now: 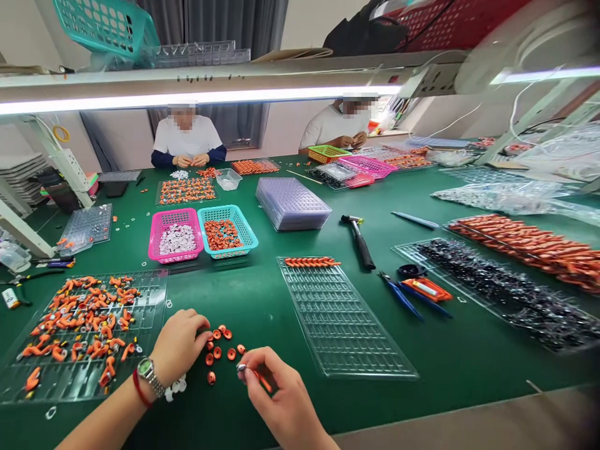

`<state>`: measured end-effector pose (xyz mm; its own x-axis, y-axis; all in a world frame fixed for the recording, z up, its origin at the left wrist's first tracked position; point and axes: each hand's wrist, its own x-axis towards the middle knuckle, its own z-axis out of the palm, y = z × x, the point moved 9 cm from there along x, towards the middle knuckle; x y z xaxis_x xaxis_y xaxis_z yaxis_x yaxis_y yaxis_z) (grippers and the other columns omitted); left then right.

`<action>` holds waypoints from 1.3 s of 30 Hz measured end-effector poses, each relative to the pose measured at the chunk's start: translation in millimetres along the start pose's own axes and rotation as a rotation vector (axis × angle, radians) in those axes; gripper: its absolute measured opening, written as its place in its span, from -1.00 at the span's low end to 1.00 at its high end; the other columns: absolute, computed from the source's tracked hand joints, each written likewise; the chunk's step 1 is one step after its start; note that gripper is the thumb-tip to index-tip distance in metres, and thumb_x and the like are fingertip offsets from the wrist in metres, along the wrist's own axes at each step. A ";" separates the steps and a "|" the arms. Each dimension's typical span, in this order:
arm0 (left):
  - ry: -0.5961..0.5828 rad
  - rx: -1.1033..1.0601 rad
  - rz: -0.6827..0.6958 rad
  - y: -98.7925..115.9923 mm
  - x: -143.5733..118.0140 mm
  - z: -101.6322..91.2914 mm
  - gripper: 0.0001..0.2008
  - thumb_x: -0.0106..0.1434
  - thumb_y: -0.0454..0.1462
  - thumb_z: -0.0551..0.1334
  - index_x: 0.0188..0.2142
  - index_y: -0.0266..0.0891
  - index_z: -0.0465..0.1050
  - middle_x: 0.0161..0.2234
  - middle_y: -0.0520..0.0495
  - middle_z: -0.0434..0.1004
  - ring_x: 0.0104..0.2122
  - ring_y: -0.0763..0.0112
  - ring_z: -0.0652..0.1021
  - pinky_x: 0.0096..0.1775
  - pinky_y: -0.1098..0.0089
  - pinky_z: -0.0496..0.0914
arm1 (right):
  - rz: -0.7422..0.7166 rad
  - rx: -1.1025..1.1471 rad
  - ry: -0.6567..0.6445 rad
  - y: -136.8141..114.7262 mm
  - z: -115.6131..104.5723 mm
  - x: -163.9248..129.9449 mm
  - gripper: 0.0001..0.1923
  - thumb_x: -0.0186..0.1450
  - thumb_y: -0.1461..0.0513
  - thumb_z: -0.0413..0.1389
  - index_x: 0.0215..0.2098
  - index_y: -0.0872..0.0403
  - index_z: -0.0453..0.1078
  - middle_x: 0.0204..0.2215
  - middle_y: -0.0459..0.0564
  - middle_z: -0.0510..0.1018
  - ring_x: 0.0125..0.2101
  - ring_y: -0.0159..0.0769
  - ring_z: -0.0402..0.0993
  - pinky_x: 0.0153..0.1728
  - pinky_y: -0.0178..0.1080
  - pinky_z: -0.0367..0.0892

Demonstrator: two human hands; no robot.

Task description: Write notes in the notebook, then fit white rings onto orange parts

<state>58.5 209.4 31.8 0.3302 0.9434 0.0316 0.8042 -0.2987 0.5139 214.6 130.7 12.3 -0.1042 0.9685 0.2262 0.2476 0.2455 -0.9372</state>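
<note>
Head view: lower centre, right hand (285,390) gripped an orange piece (264,380) between its fingers; left hand (182,340), by orange cups (231,354), grip indeterminate. Clear tray (349,328), right of centre: only top row was filled.

A black-handled hammer (362,247) lies right of the middle of the table (220,284); nearer the near edge, blue-handled pliers (404,299) lie with handles spread. At the far edge sit one person (187,137) and another person (321,128). A lit tube lamp (187,100) runs beneath a shelf (290,67).
</note>
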 end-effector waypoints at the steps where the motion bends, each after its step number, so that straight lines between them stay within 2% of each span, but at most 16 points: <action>1: -0.007 -0.004 -0.008 -0.7 1.8 2.9 -0.93 0.14 -0.35 0.30 -0.44 -0.17 0.56 -0.41 -0.06 0.54 -0.32 0.16 0.51 -0.23 0.23 0.35 | 0.025 -0.021 -0.008 3.7 0.8 -0.4 -0.87 0.33 0.24 -0.03 -0.40 0.03 0.23 -0.48 -0.09 0.42 -0.50 -0.35 0.36 -0.47 -0.34 0.27; 3: -0.013 -0.030 -0.020 -0.3 2.7 6.1 -0.91 0.08 -0.38 0.31 -0.50 -0.18 0.53 -0.44 -0.05 0.50 -0.34 0.17 0.48 -0.24 0.22 0.32 | 0.042 -0.066 -0.018 6.8 1.1 -0.7 -0.86 0.33 0.23 -0.02 -0.41 0.03 0.22 -0.55 -0.15 0.34 -0.57 -0.39 0.26 -0.52 -0.34 0.20; 6: -0.012 -0.127 -0.039 2.6 -1.1 4.1 -0.88 0.08 -0.40 0.25 -0.53 -0.18 0.45 -0.47 -0.02 0.47 -0.37 0.21 0.47 -0.27 0.24 0.31 | 0.028 -0.090 -0.031 3.0 0.3 0.3 -0.83 0.34 0.21 -0.04 -0.42 0.04 0.22 -0.55 -0.16 0.29 -0.56 -0.40 0.21 -0.52 -0.35 0.16; 10: -0.022 -0.373 -0.086 6.9 -16.5 -0.9 -0.93 0.19 -0.29 0.17 -0.41 -0.19 0.41 -0.49 0.01 0.50 -0.45 0.29 0.51 -0.35 0.31 0.40 | 0.041 -0.024 -0.081 -6.7 2.3 2.8 -0.81 0.37 0.19 -0.07 -0.41 0.04 0.22 -0.52 -0.16 0.29 -0.55 -0.40 0.19 -0.51 -0.35 0.15; 12: -0.046 -0.524 -0.114 8.9 -28.3 1.0 -0.88 0.22 -0.23 0.15 -0.34 -0.21 0.42 -0.45 -0.02 0.56 -0.42 0.29 0.58 -0.34 0.33 0.47 | 0.056 0.038 -0.114 -13.0 4.9 4.3 -0.81 0.36 0.19 -0.06 -0.41 0.04 0.20 -0.52 -0.16 0.28 -0.54 -0.40 0.18 -0.51 -0.35 0.14; 16: -0.086 -0.750 -0.159 12.5 -53.8 9.6 -0.77 0.17 -0.17 0.26 -0.23 -0.25 0.53 -0.32 -0.11 0.66 -0.31 0.22 0.66 -0.24 0.30 0.55 | 0.089 0.095 -0.169 -25.1 11.5 8.3 -0.83 0.32 0.20 -0.01 -0.44 0.04 0.19 -0.54 -0.18 0.25 -0.56 -0.42 0.13 -0.54 -0.35 0.10; 20: -0.014 -1.002 -0.193 11.4 -71.2 12.0 -0.82 0.07 -0.26 0.39 -0.27 -0.16 0.66 -0.27 -0.06 0.66 -0.26 0.24 0.66 -0.18 0.40 0.54 | 0.095 0.059 -0.198 -34.7 18.1 11.9 -0.84 0.26 0.23 0.02 -0.47 0.04 0.18 -0.58 -0.20 0.22 -0.57 -0.42 0.12 -0.54 -0.34 0.08; 25: 0.062 -1.133 -0.251 4.3 -81.9 19.7 -0.80 0.06 -0.28 0.45 -0.27 -0.10 0.66 -0.31 -0.03 0.70 -0.27 0.26 0.68 -0.20 0.46 0.55 | 0.097 0.039 -0.237 -40.9 26.7 13.3 -0.85 0.23 0.24 0.03 -0.48 0.03 0.17 -0.61 -0.22 0.20 -0.60 -0.43 0.10 -0.57 -0.35 0.07; 28: 0.122 -1.145 -0.243 -0.5 -86.0 20.9 -0.85 0.06 -0.27 0.46 -0.31 -0.11 0.64 -0.34 0.01 0.71 -0.31 0.31 0.68 -0.24 0.51 0.55 | 0.094 0.022 -0.246 -41.5 29.7 13.5 -0.86 0.23 0.24 0.02 -0.48 0.03 0.17 -0.62 -0.23 0.19 -0.61 -0.44 0.09 -0.59 -0.37 0.06; 32: 0.147 -1.057 -0.201 -1.5 -89.1 20.1 -0.89 0.10 -0.27 0.43 -0.33 -0.12 0.64 -0.36 0.00 0.71 -0.33 0.31 0.68 -0.25 0.52 0.55 | 0.053 -0.027 -0.229 -43.1 30.5 14.0 -0.87 0.23 0.27 0.01 -0.48 0.03 0.17 -0.61 -0.22 0.21 -0.61 -0.44 0.10 -0.58 -0.38 0.07; 39: 0.284 -0.845 -0.179 5.0 -93.7 5.2 -0.89 0.10 -0.31 0.38 -0.35 -0.10 0.64 -0.38 0.02 0.71 -0.36 0.33 0.68 -0.27 0.53 0.54 | -0.033 -0.133 -0.163 -47.1 28.4 13.1 -0.87 0.22 0.30 0.00 -0.49 0.03 0.18 -0.60 -0.21 0.24 -0.61 -0.45 0.15 -0.56 -0.39 0.11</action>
<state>34.1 118.8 27.0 0.0110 0.9990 0.0434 0.1642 -0.0446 0.9854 174.2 130.6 51.9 -0.2662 0.9428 0.2005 0.3656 0.2912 -0.8840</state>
